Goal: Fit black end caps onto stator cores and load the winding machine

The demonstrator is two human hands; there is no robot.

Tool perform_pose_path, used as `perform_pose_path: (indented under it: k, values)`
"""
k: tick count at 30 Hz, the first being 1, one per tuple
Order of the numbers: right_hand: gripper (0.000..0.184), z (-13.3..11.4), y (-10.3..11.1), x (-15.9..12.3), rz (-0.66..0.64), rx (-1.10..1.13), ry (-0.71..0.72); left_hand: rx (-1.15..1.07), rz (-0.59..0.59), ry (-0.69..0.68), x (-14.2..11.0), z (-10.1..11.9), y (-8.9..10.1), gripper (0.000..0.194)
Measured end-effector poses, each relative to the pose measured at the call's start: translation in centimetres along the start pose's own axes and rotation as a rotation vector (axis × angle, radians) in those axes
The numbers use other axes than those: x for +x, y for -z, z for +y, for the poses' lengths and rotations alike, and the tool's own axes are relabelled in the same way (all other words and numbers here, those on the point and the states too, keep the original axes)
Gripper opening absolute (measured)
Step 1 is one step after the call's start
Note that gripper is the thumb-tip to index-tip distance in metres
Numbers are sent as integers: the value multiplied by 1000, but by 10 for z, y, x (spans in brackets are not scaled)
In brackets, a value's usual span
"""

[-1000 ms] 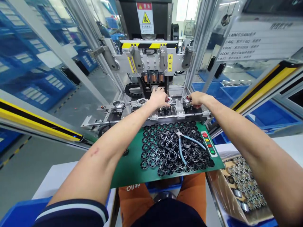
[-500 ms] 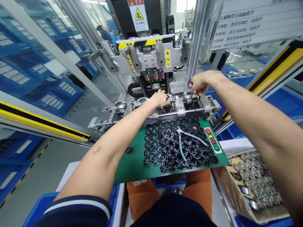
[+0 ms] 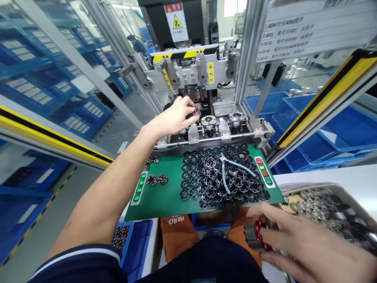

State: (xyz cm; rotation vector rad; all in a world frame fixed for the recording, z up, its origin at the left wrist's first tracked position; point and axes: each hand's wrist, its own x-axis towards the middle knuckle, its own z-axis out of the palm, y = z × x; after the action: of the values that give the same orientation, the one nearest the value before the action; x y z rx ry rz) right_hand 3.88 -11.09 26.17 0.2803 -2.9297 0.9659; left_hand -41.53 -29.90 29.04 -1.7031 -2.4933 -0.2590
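Observation:
My left hand [image 3: 179, 114] pinches a motor stator [image 3: 196, 111], grey with a red end, above the row of round metal holders on the winding machine. Two of these, the middle holder [image 3: 209, 122] and the right holder [image 3: 236, 118], show with nothing in them. Close to my body, in front of the green board [image 3: 165, 200], my right hand [image 3: 290, 237] is closed around another stator [image 3: 252, 236], a grey ridged cylinder with red at one end. That hand is partly blurred.
Black plastic rings [image 3: 194, 173] cover much of the board, with blue-handled cutting pliers [image 3: 225, 169] on top. Copper-wound stators [image 3: 157, 180] lie at its left. Button panels [image 3: 264, 171] flank both sides. A carton [image 3: 350, 192] of metal rings stands right, blue bins [image 3: 332, 137] beyond it.
My right hand has come back from the right holder down towards my body with a stator. My left hand has lifted from the middle holder and moved left with its stator.

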Motion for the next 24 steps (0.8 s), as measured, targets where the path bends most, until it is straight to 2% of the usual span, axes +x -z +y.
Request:
perform_pose_path:
  k: [2,4,7,10,12,13,16,19,24]
  values:
    - [11,-8,-31,-3,-59,107,25,-107,-60,62,-73,1,-1,58]
    - [13,-18,-58,13,-119,213,45,-197,-195,250,-149,3,-10,54]
    - [15,-40,-101,64,-169,253,-12,-217,-312,415,-245,5,-36,44]
    - [24,-62,-154,133,-254,135,-136,-215,-345,551,-304,7,-74,25]
    - [46,-72,-191,180,-257,85,-140,-225,-330,621,-324,9,-99,13]
    - [54,-75,-208,202,-251,48,-156,-232,-313,646,-329,10,-110,14]
    - [53,-78,-248,255,-247,-81,-242,-253,-238,671,-332,9,-133,36]
    - [51,-75,-267,286,-252,-181,-308,-256,-181,654,-329,1,-142,41]
    - [50,-69,-281,314,-268,-237,-336,-236,-179,660,-327,-20,-144,35]
